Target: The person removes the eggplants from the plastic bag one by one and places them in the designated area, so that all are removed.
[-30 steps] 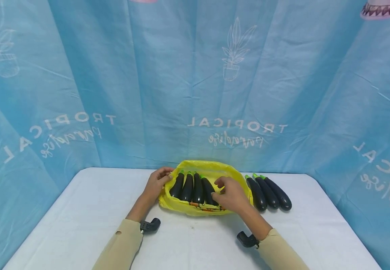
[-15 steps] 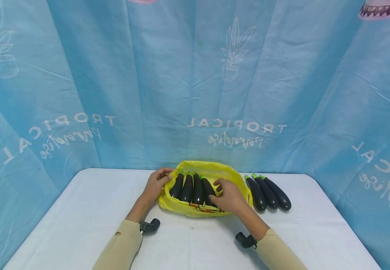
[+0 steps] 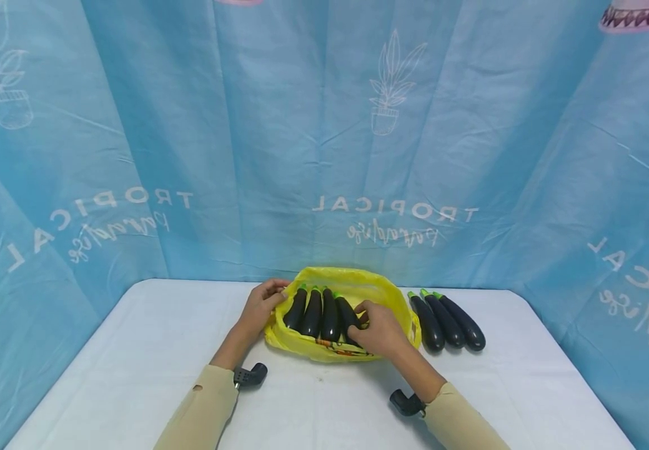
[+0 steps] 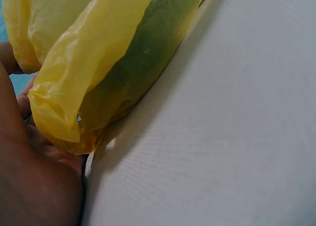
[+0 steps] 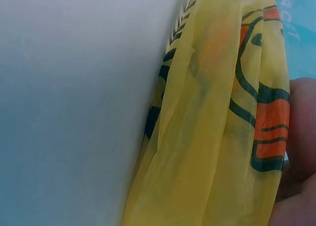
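A yellow plastic bag (image 3: 383,284) lies with its mouth wide, and several dark purple eggplants (image 3: 313,314) with green stem ends sit side by side inside. My left hand (image 3: 258,307) holds the bag's left edge; in the left wrist view the film (image 4: 59,102) bunches against the fingers. Inside the bag, my right hand (image 3: 379,328) has its thumb and fingers curled onto the rightmost eggplant (image 3: 346,312) of the row. From the right wrist, the bag's printed front side (image 5: 212,112) hides most of that hand's fingers.
Three more eggplants (image 3: 448,320) lie on the table just right of the bag. The table has a white cover (image 3: 318,406). Behind it hangs a blue printed curtain (image 3: 279,156), close to the table's back edge.
My right hand has lowered and shifted slightly left, its fingers closing onto the rightmost eggplant in the bag. The left hand and the three loose eggplants stay in place.
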{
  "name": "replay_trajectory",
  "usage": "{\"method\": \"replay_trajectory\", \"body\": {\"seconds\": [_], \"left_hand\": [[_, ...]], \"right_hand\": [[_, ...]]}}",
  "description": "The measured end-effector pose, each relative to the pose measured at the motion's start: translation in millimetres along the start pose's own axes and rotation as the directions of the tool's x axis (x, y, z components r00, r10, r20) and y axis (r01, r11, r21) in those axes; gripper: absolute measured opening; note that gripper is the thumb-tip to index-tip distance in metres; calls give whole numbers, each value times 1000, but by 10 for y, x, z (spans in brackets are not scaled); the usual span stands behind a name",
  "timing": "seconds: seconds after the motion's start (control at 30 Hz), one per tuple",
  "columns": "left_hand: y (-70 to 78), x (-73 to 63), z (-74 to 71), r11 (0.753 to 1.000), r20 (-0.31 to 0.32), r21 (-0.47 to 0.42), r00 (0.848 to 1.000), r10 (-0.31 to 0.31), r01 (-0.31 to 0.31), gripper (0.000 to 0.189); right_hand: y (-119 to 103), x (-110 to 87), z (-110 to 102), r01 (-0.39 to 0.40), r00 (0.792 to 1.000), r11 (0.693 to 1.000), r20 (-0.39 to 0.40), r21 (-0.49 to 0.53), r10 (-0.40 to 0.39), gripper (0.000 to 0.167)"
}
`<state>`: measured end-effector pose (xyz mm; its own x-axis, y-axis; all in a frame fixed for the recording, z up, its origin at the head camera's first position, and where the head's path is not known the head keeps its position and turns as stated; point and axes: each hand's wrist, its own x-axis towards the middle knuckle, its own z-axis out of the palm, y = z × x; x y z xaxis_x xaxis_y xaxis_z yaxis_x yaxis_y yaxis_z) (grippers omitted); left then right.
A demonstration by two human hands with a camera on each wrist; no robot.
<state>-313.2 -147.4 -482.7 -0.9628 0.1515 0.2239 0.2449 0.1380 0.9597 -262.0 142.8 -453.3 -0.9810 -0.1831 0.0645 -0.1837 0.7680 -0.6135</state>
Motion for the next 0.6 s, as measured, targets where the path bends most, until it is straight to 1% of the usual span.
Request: {"method": "replay_trajectory", "body": {"seconds": [0.07, 0.17, 0.33, 0.6], "left_hand": [[57, -21, -7, 1000, 8, -2, 1000, -3, 3, 30], [105, -39, -12, 1000, 12, 12, 1000, -9, 9, 30], [113, -36, -2, 999, 11, 28, 1000, -23, 23, 30], [100, -39, 3, 1000, 1, 2, 1000, -31, 31, 30]], "right_hand": [[-6, -5, 9, -2, 1000, 1000, -6, -2, 2, 40], [-4, -2, 26, 5, 1000, 1000, -10, -9, -5, 41], [11, -3, 42, 11, 1000, 1000, -17, -16, -12, 41], [9, -10, 42, -1, 1000, 1000, -19, -9, 1, 42]]}}
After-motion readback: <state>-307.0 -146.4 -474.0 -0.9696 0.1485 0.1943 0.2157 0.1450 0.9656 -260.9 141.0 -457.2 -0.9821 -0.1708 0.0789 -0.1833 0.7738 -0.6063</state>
